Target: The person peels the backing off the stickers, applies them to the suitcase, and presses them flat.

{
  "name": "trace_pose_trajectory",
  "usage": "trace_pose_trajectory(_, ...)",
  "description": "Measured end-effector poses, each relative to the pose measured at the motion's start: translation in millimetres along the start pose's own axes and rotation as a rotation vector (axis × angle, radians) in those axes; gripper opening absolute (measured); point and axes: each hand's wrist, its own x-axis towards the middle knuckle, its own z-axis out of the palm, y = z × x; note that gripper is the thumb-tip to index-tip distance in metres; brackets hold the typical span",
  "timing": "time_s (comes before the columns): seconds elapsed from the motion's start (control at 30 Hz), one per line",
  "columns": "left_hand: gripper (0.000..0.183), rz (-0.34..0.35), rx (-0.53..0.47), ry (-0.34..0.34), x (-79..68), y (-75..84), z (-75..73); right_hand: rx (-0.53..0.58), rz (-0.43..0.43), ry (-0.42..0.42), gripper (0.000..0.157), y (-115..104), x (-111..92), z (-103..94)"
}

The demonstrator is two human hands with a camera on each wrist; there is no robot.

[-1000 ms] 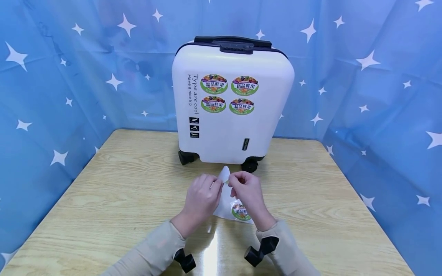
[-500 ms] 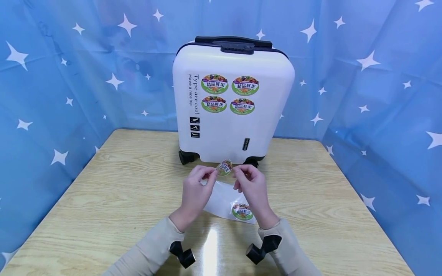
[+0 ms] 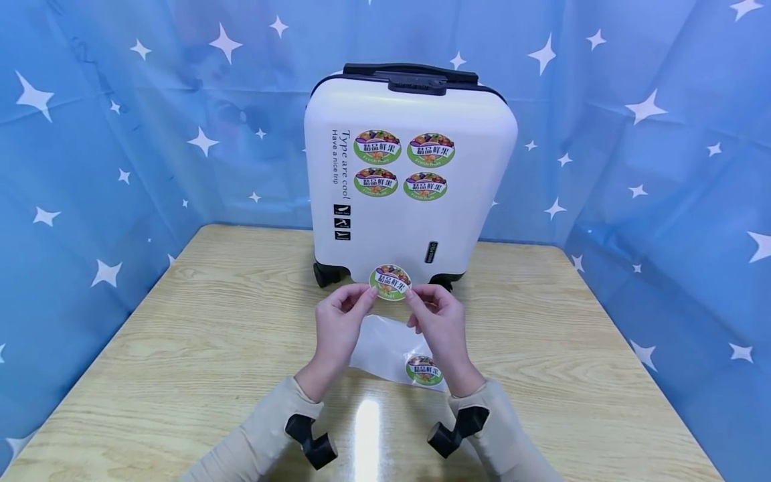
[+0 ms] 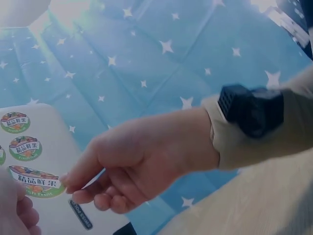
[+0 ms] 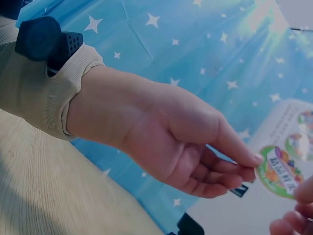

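An oval fruit sticker (image 3: 390,282) is stretched flat between both hands, its printed face toward the head camera. My left hand (image 3: 339,325) pinches its left edge between thumb and finger. At the opposite edge, my right hand (image 3: 442,325) pinches it the same way; the right wrist view also shows the sticker (image 5: 277,171) there. Behind stands a white suitcase (image 3: 403,227), with several matching stickers (image 3: 377,147) in two rows on its front. Below the hands lies a white backing sheet (image 3: 382,348), bearing one more sticker (image 3: 424,370) at its right end.
The suitcase stands upright on black wheels (image 3: 327,275) at the back of a wooden table (image 3: 560,348). A blue curtain (image 3: 120,201) with white stars surrounds the table at the back and sides.
The sticker came off the backing sheet and turned from its white back to its printed face. It rose slightly, and the right hand took hold of its right edge.
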Motion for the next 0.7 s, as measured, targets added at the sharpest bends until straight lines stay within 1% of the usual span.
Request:
trace_pose_trajectory(0.13,0.018,-0.083,-0.086,0.025,-0.1,2.0,0.7,0.014,-0.008,-0.003,0.018,-1.3,1.0,3.4)
trace_pose_trajectory(0.2,0.020,-0.101,-0.120,0.029,0.6,0.9,0.4,0.018,-0.017,-0.006,0.018,-2.1,1.5,4.7)
trace_pose_trajectory(0.27,0.021,-0.105,-0.132,0.029,0.4,1.4,0.8,0.021,-0.028,-0.006,0.016,-2.9,1.4,4.7)
trace_pose_trajectory(0.37,0.020,-0.084,-0.108,0.041,0.7,1.4,-0.4,0.007,-0.037,-0.025,0.016,-4.5,2.0,4.4)
trace_pose_trajectory(0.5,0.018,-0.036,-0.042,0.068,2.2,1.3,-4.4,-0.025,-0.046,-0.078,0.016,-5.6,3.8,4.1)
trace_pose_trajectory(0.7,0.015,0.015,0.004,0.070,7.5,1.3,-8.1,-0.049,-0.091,-0.119,0.012,-6.6,7.0,2.9)
